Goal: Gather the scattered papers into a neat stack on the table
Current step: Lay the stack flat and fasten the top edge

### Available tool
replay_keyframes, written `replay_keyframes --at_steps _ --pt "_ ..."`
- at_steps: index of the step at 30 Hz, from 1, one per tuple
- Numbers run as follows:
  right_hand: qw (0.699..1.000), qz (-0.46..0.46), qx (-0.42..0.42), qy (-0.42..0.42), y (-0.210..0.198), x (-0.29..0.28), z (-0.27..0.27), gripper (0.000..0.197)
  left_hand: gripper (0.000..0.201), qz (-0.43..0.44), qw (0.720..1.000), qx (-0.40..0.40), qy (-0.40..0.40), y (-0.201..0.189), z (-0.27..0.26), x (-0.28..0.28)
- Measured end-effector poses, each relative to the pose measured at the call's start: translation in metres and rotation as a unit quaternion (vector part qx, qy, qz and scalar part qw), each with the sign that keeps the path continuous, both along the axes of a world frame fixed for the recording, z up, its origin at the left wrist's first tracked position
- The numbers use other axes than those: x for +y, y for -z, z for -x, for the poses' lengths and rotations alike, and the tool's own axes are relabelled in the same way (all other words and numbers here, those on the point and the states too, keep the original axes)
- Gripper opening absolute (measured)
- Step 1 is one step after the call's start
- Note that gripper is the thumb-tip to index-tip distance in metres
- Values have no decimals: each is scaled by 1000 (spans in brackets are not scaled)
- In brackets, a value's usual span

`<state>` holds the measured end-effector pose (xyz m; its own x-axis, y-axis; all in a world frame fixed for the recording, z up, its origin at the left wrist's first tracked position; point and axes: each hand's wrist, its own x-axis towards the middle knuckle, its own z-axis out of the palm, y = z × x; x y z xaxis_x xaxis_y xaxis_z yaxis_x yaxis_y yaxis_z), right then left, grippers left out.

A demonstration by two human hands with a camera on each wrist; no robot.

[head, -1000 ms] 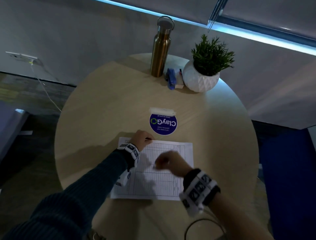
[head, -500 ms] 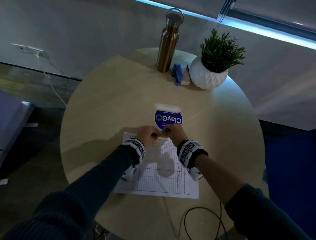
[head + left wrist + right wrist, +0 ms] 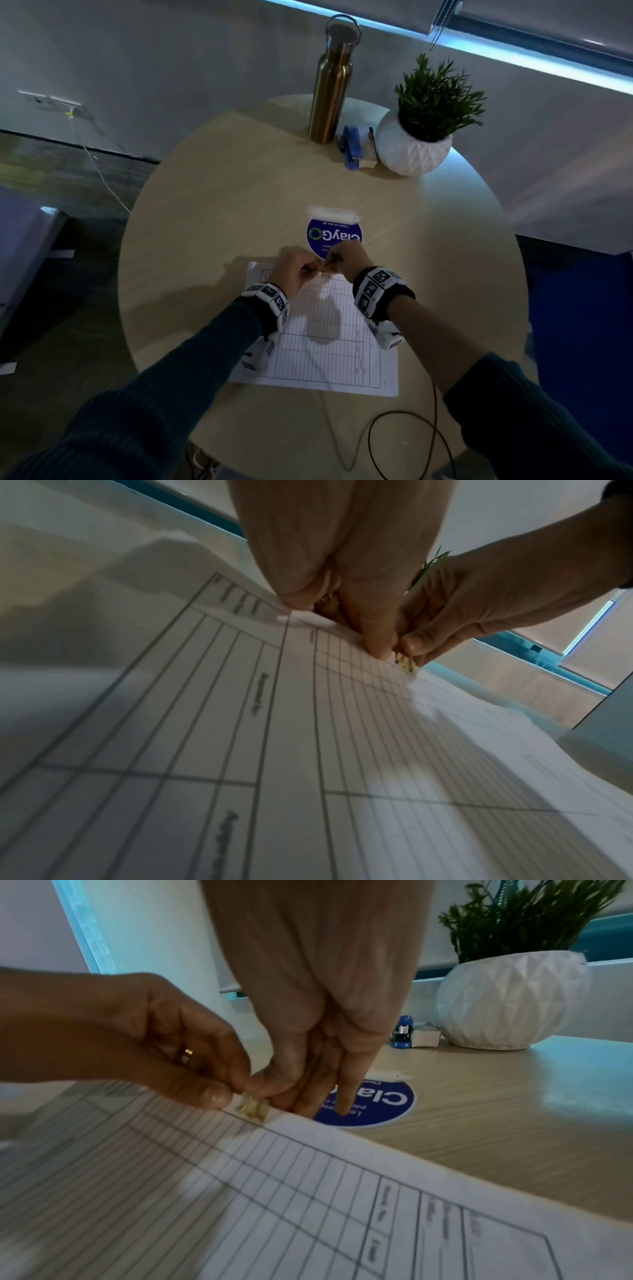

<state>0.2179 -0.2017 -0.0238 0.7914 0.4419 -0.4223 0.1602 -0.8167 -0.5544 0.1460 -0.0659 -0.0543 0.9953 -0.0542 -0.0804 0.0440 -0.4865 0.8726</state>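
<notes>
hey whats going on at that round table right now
A person is bent over a stack of printed papers on the round table. Both hands meet at its far edge: the left hand pinches the sheets there, and the right hand pinches a small gold clip at the same spot. The papers look squared up. A bottle, blue stapler and potted plant stand beyond.

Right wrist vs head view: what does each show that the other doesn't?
Right wrist only: a small gold clip at the papers' far edge, pinched between left hand and right hand; a ring on the left hand.

Head only: gold bottle, whole round table, both wristbands, a cable at the table's near edge.

Both: papers, blue round sticker, blue stapler, potted plant.
</notes>
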Motion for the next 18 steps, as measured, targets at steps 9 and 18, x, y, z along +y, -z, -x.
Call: replay_keyframes --at_steps 9,18 --pt "995 -99 9 32 11 -19 31 14 7 -2 996 65 -62 8 -6 8" --pt "982 -158 -33 100 22 -29 36 30 7 -4 999 41 -19 1 -7 2"
